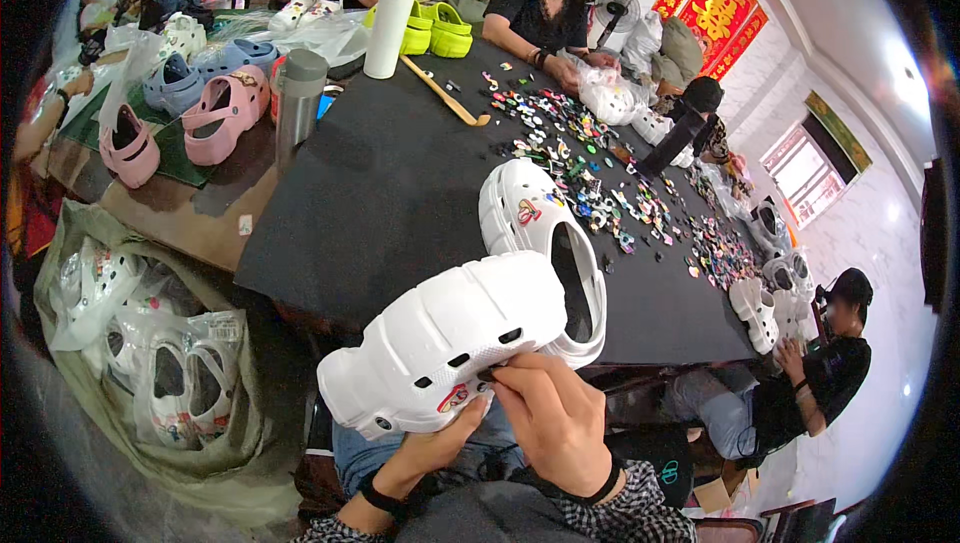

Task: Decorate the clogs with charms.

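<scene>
Tilted on its side above my lap is a white foam clog (450,328) with slotted holes and a colourful shoe charm (455,398) on it. My left hand (435,451) grips this clog from below, fingers partly hidden beneath it. With its fingers pinched together, my right hand (555,418) presses at the clog's side beside the charm; whatever it pinches is hidden. Just behind, a second white clog (515,193) rests at the edge of the black table (340,213), a similar charm on its toe.
Loose shoe charms (620,198) spread across the table's right half. A wooden stick (445,93), white bottle (392,23) and steel tumbler (297,98) stand or lie farther back. Pink clogs (225,113) sit left. A sack (270,433) holds bagged clogs. Several people work around.
</scene>
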A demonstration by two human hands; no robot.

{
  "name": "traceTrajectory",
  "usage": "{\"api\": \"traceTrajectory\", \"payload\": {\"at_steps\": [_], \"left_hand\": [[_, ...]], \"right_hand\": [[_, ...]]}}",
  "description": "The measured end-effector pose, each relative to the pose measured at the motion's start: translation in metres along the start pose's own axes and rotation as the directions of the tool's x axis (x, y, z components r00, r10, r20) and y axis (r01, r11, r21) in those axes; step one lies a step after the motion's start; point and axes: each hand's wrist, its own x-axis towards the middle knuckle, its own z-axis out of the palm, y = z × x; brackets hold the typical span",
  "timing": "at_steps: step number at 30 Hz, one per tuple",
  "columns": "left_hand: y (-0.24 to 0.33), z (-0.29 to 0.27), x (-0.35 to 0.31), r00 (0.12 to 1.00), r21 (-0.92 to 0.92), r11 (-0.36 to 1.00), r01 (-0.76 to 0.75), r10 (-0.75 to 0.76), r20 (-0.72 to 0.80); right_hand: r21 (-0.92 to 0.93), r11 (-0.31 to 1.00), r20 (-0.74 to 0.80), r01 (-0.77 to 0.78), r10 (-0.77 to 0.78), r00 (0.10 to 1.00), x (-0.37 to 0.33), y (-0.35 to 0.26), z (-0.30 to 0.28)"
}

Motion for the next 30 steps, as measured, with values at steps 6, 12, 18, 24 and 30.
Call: {"api": "traceTrajectory", "payload": {"at_steps": [6,12,18,24,30], "left_hand": [[-0.004,-0.006,0.001,0.999,-0.044,0.999,0.009,-0.007,0.047],[-0.008,-0.005,0.001,0.999,0.001,1.000,-0.006,0.006,0.050],[-0.009,-0.006,0.001,1.000,-0.081,0.997,0.000,0.001,0.006],[0.000,-0.009,0.000,0.999,-0.077,0.997,-0.032,0.030,-0.030],[0.004,-0.007,-0.001,1.000,-0.180,0.983,0.023,-0.027,-0.015]], "right_hand": [[0.022,0.997,-0.029,-0.075,0.076,0.997,-0.009,0.001,0.011],[0.054,0.987,-0.058,-0.154,0.157,0.986,-0.008,-0.002,0.007],[0.010,0.984,0.014,-0.176,0.176,0.984,0.003,-0.007,0.004],[-0.097,0.993,0.060,0.062,-0.056,0.997,0.017,-0.019,0.003],[-0.085,0.996,0.065,-0.014,0.019,0.998,0.013,-0.015,0.004]]}}
